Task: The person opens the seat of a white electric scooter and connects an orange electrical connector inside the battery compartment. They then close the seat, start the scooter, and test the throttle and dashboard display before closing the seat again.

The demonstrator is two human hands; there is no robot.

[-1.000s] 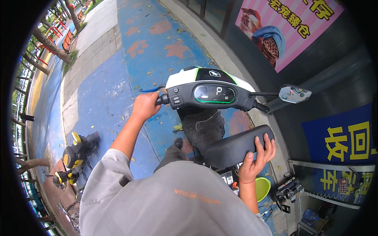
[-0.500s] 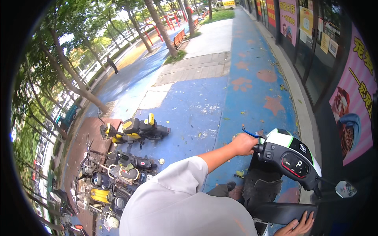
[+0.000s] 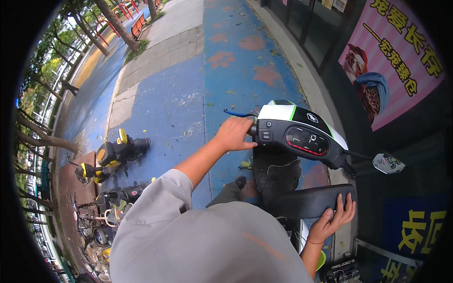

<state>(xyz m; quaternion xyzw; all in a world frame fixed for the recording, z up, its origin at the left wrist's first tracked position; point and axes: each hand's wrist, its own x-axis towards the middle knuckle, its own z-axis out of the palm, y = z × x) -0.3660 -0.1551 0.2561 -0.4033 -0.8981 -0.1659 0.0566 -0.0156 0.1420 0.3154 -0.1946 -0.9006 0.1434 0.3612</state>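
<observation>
An electric scooter stands before me, with a white, black and green front cover (image 3: 278, 112) and a lit dashboard (image 3: 306, 140). My left hand (image 3: 236, 133) is closed round its left handlebar grip, just behind a blue brake lever (image 3: 238, 113). Flat against the side and rear end of the raised black seat (image 3: 302, 202) rests my right hand (image 3: 334, 218), fingers spread, thumb near the edge. The right grip (image 3: 349, 170) is free of any hand. Below the handlebar lies the dark footboard area, partly hidden by the seat.
A round mirror (image 3: 389, 163) juts out to the right, close to a dark shopfront with a pink poster (image 3: 387, 66). Left stand a yellow and black scooter (image 3: 115, 153) and several parked two-wheelers. Blue painted paving (image 3: 174, 99) runs ahead; a tree (image 3: 115, 23) and a bench (image 3: 138, 24) lie farther off.
My view has turned downward and right, so the scooter sits farther left and higher in it. More of my right hand and forearm shows. Both hands keep their places on the grip and seat.
</observation>
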